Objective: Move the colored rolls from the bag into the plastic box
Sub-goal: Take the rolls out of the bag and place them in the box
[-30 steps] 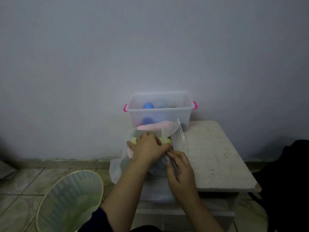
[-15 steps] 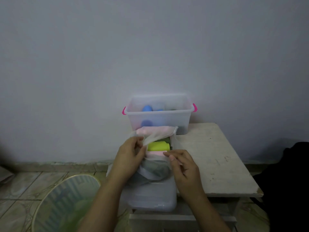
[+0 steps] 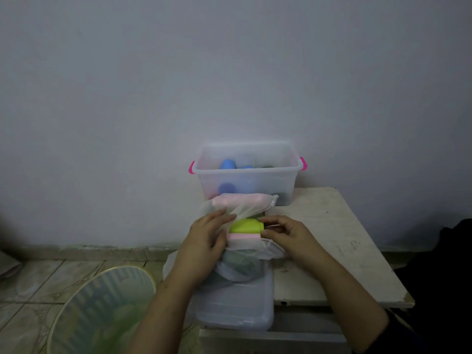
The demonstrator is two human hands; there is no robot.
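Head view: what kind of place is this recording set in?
Probably a plain room in a home: a bare painted wall, a tiled floor and a worn white table holding a plastic box.

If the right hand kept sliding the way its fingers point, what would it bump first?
Probably the yellow-green roll: the right hand points leftward, its fingertips already at that roll's end, inside the bag.

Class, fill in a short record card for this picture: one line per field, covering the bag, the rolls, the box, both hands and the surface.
Bag: translucent plastic bag, mouth open, on the table
Rolls in bag: green roll above pink roll
Box: plastic box, lid off, behind the bag, blue rolls inside
Left hand: holds the bag's edge
Right hand: fingertips on the green roll's end
Floor: round basket
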